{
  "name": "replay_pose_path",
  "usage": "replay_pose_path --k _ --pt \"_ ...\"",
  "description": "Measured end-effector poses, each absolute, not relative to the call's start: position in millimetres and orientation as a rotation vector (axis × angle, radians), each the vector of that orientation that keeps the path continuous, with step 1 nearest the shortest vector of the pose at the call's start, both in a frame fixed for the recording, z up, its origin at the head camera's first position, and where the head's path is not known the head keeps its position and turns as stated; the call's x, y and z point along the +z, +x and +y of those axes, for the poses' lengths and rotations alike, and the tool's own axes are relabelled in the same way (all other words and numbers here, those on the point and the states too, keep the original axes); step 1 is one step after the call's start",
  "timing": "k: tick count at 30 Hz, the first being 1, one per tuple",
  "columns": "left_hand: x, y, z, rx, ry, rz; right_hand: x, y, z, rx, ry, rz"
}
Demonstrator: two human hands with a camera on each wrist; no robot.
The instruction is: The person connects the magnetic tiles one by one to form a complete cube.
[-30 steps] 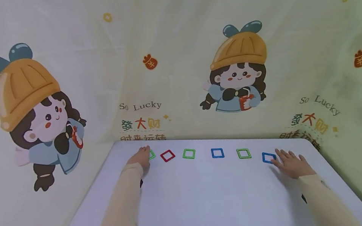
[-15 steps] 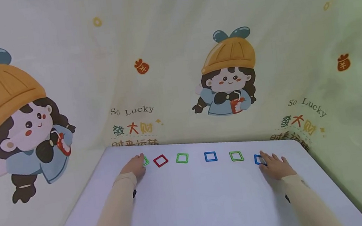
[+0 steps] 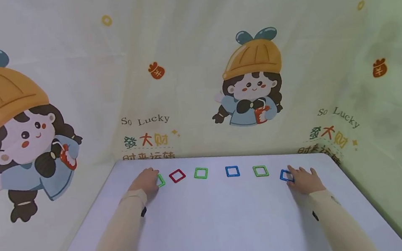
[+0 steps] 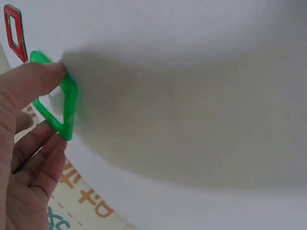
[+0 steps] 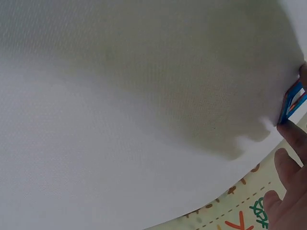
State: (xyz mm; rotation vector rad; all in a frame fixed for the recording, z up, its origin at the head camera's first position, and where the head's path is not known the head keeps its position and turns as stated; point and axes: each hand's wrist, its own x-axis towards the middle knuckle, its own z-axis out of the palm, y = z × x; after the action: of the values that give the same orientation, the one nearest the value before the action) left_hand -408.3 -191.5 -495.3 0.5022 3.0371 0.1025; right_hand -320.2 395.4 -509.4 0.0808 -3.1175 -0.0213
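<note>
Left hand (image 3: 146, 182) pinches green square (image 4: 57, 103); right hand (image 3: 305, 180) pinches blue square (image 3: 285, 175), fingers curled.

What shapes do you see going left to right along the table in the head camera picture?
left hand on a green square → red square → second green square → blue square → third green square → second blue square under the right hand.
</note>
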Motion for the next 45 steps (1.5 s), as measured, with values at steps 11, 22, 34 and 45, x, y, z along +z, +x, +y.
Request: replay_pose_path --k 11,22,34,45 --pt "-486.1 -414.4 -204.7 0.400 0.546 3.002 -496.7 -327.0 390.0 -0.042 0.094 -3.094" --pt "-486.8 -402.5 -166.7 0.769 0.599 2.813 -486.7 -326.4 388.7 0.032 -0.059 -3.200" --pt "-512.7 -366.3 -119.7 0.910 0.677 2.670 -486.4 -328.0 388.4 0.142 -0.168 -3.233" --pt "-519.1 -347.5 -95.7 0.762 0.681 2.699 -491.3 -337.2 393.1 0.181 -0.197 -3.238"
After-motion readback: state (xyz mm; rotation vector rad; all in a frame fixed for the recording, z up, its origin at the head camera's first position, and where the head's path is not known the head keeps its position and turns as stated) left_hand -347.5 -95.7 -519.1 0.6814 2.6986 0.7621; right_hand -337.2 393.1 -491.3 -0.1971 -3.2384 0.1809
